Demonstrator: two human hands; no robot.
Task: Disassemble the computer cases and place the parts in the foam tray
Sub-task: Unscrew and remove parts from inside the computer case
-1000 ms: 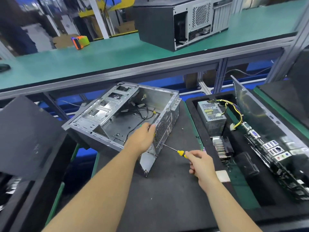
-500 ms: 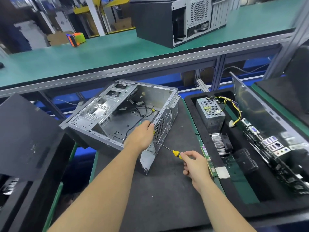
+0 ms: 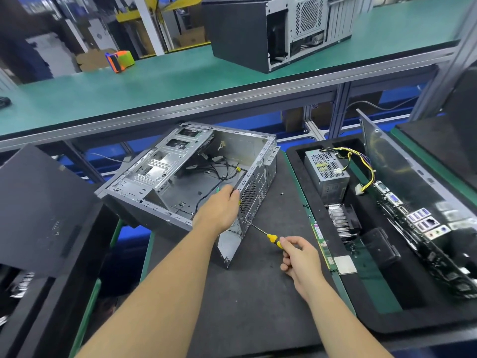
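An open grey computer case [image 3: 180, 174] lies on its side on the black mat, loose black cables inside it. My left hand [image 3: 219, 209] grips the upper edge of its perforated rear panel. A yellow-handled screwdriver [image 3: 268, 236] is held in my right hand [image 3: 300, 259], its tip touching the lower part of that rear panel. To the right sits the black foam tray [image 3: 296, 171], holding a power supply [image 3: 326, 173] with coloured wires, a heatsink [image 3: 340, 220], a motherboard [image 3: 423, 228], a memory stick [image 3: 322, 244] and a processor chip [image 3: 344, 264].
A second closed computer case [image 3: 271, 29] stands on the green upper shelf, with an orange and green tool [image 3: 120, 60] farther left. A black side panel [image 3: 38, 208] leans at the left. A metal side panel [image 3: 402, 174] leans in the tray. A loose screw [image 3: 282, 194] lies on the mat.
My right hand has brought the screwdriver tip in against the rear panel. My left hand keeps its grip on the panel edge. The view has shifted slightly.
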